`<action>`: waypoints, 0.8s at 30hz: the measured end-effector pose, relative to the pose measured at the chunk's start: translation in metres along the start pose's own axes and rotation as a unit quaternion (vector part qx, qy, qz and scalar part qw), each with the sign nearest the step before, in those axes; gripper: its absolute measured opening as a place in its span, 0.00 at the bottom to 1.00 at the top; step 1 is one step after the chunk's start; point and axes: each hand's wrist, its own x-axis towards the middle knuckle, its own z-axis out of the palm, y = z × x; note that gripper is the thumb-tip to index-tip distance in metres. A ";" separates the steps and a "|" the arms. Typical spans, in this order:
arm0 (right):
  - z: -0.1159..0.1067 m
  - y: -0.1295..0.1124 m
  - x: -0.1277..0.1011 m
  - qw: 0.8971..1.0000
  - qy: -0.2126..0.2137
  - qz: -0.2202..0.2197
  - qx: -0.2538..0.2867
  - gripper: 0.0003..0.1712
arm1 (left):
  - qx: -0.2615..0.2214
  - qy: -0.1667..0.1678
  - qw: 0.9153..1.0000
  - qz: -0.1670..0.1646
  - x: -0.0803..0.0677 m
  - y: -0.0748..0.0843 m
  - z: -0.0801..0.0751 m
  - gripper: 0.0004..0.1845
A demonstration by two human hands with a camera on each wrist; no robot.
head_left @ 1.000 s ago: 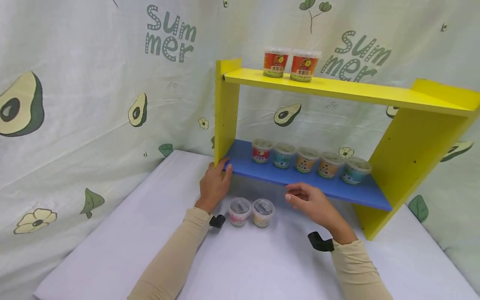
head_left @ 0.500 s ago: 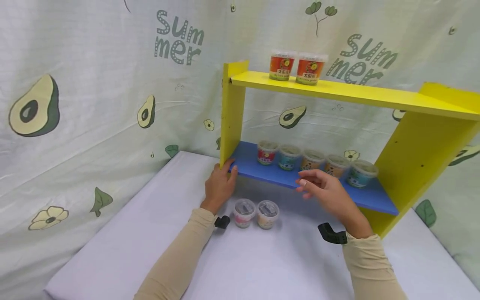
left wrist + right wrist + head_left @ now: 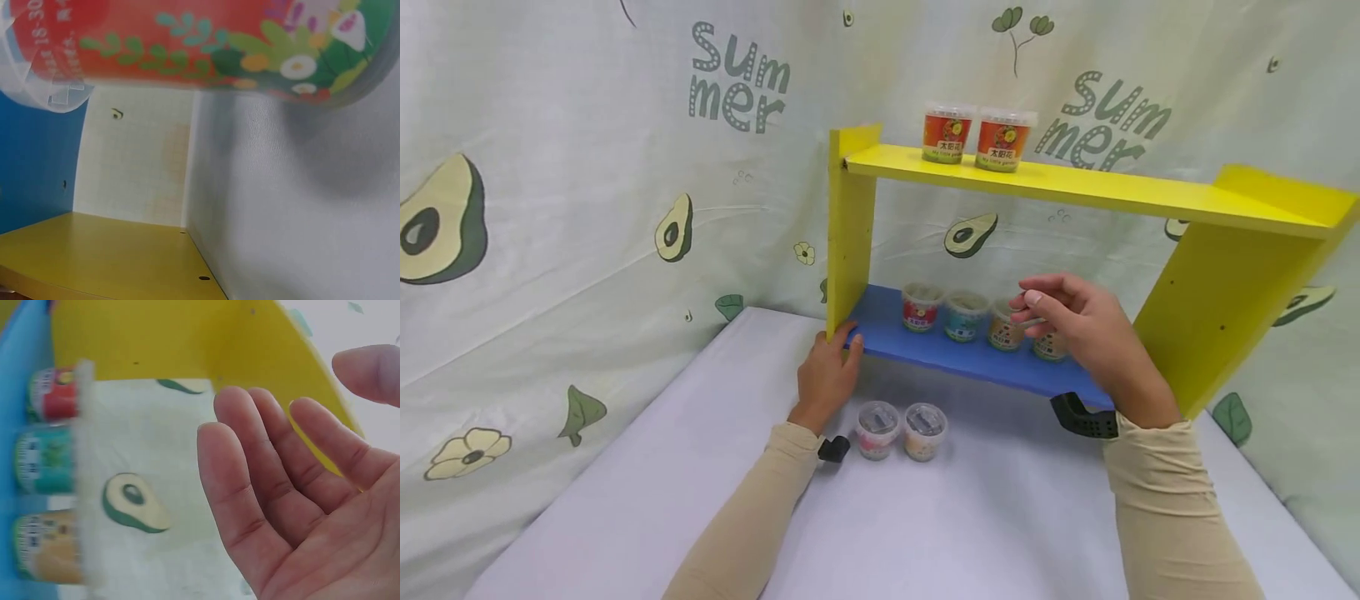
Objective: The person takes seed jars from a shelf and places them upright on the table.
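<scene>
My left hand (image 3: 827, 373) grips the lower front corner of a yellow-and-blue shelf (image 3: 970, 360), where the left side panel meets the blue board. My right hand (image 3: 1093, 329) hovers in front of the shelf opening, fingers loosely bent and nothing held; its bare palm (image 3: 350, 544) shows in the right wrist view. On the blue board stand lidded plastic cups: a red cup (image 3: 920, 308), a teal cup (image 3: 964, 318) and orange cups (image 3: 1004, 329), the right end being hidden by the right hand. A pink cup (image 3: 877, 432) and a pale orange cup (image 3: 923, 433) stand on the table beside my left wrist.
Two orange-red cups (image 3: 1002, 143) stand on the yellow top board (image 3: 1112, 187). The right side panel (image 3: 1210, 308) rises close to my right hand. A printed cloth (image 3: 625, 150) hangs behind the white table (image 3: 925, 533).
My right hand has risen and moved right, from below the blue board's front edge to before the cups. My left hand stays on the shelf corner. The view shifts slightly.
</scene>
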 end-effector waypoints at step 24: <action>-0.049 -0.088 0.057 0.941 0.095 -0.102 0.308 0.18 | 0.003 0.013 1.000 0.005 -0.005 0.000 0.000 0.24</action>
